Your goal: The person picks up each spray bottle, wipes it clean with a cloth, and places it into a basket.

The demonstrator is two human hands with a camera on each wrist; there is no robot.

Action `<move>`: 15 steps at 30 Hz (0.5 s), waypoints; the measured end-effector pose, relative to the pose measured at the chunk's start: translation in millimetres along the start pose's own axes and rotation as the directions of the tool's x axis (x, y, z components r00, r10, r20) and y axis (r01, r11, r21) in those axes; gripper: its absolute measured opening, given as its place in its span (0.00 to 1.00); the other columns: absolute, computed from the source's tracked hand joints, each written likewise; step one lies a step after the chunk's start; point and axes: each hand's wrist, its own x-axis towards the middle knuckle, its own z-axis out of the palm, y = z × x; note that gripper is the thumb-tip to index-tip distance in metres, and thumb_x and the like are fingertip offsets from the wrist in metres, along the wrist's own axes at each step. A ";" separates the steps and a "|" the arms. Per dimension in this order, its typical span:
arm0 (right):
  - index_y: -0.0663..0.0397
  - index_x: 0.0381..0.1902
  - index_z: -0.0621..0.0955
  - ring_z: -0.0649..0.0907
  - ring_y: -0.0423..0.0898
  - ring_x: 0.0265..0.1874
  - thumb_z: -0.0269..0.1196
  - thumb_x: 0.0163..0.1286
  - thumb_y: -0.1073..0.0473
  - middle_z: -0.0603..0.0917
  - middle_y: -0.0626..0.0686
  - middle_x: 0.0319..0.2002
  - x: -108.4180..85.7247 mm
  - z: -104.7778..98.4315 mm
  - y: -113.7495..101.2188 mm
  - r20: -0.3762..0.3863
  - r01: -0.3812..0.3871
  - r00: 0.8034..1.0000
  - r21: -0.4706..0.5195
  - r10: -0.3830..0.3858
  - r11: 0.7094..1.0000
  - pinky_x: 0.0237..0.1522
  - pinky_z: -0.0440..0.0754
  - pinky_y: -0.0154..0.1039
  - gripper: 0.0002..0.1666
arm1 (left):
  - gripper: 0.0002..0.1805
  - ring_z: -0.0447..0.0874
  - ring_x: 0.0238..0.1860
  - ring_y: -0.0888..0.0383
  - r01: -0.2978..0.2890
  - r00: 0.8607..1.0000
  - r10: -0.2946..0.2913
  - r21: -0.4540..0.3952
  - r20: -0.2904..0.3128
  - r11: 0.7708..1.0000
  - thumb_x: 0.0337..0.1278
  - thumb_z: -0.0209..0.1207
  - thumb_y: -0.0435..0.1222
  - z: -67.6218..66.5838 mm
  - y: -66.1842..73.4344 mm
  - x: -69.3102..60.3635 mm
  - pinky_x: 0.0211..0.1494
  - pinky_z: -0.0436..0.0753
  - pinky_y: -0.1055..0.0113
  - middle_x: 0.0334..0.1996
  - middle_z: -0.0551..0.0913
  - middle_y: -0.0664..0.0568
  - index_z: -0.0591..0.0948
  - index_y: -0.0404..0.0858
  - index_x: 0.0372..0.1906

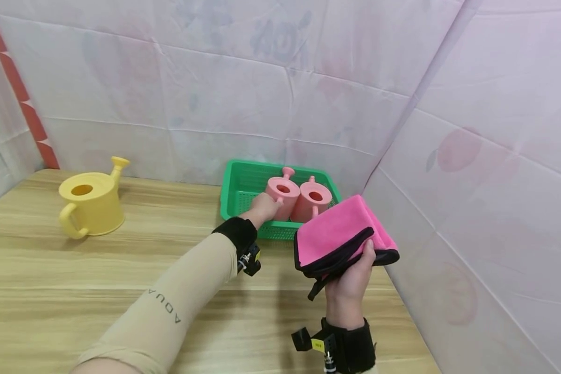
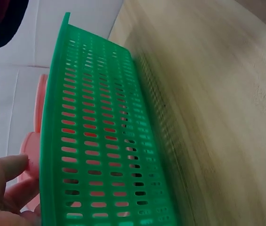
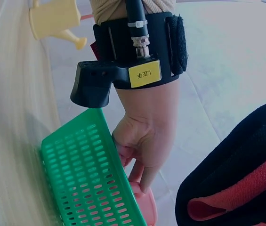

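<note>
While our left hand (image 1: 263,208) reached over the near edge of the green basket (image 1: 278,229), its fingers (image 2: 22,190) were curled in a pinch on the handle of the left pink watering can (image 1: 290,201). That can stood inside the basket, just beside the right pink watering can (image 1: 304,206), and both had their spouts toward the wall sheet (image 1: 205,104) and their handles toward us. What seemed to matter most was this line: the held can's long axis, handle to spout, ran away from us, so its body lay beyond the left fingers and to their right. Of our two hands, the left was plainly the nearer to it.

Our right hand (image 1: 352,280) was in front of the basket and to its right, gripping a folded pink cloth (image 1: 334,231) with black trim, the thumb pressed across the top and the other fingers largely out of sight (how far they wrapped round, we could not tell). In the head view the cloth hid the basket's near right corner, and we could not judge whether the two touched. Well apart, on the left of the wooden counter (image 1: 65,291), a yellow watering can (image 1: 100,210) stood upright.
</note>
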 end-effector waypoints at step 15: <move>0.53 0.46 0.66 0.79 0.46 0.38 0.44 0.74 0.44 0.73 0.54 0.42 2.3 8.7 6.1 0.048 -0.050 0.998 -0.035 0.051 0.998 0.35 0.77 0.35 0.19 | 0.17 0.70 0.25 0.54 -0.055 0.998 0.057 0.143 -0.014 0.988 0.66 0.50 0.40 3.0 -2.3 -7.4 0.30 0.67 0.66 0.18 0.67 0.51 0.72 0.38 0.21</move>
